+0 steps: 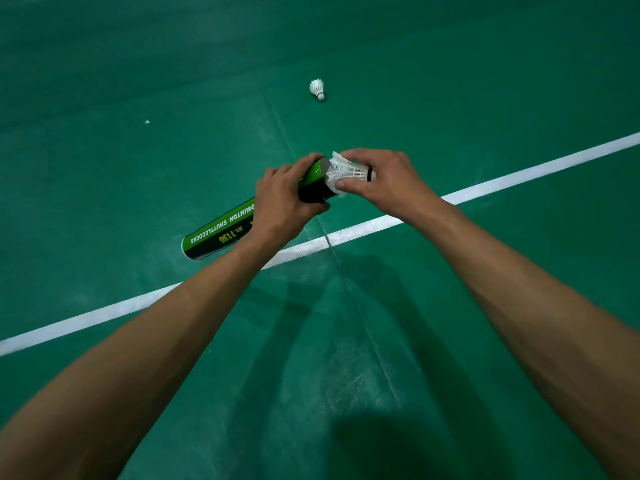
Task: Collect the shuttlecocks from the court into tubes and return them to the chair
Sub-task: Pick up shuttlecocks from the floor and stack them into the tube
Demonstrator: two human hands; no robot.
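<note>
Currently the tube [221, 230] slants above the white line [519, 171], its far end gripped by the left hand [280, 199]. One shuttlecock [346, 171] meets the tube's open rim feathers first, pinched by the right hand [388, 178]. The second shuttlecock [317, 89] lies beyond, well apart, with bare floor [138, 81] around it. The floor is green and scuffed, with one seam.

Green court floor [485, 81], matte, fills the view. White line [519, 177] runs diagonally, near left to far right. Thin seam [346, 282] in the mat crosses it, far to near. Small white speck [147, 121] far left, too small to identify. Pale scuffs [346, 382] near centre; dark shadow [398, 445] at the near edge.
</note>
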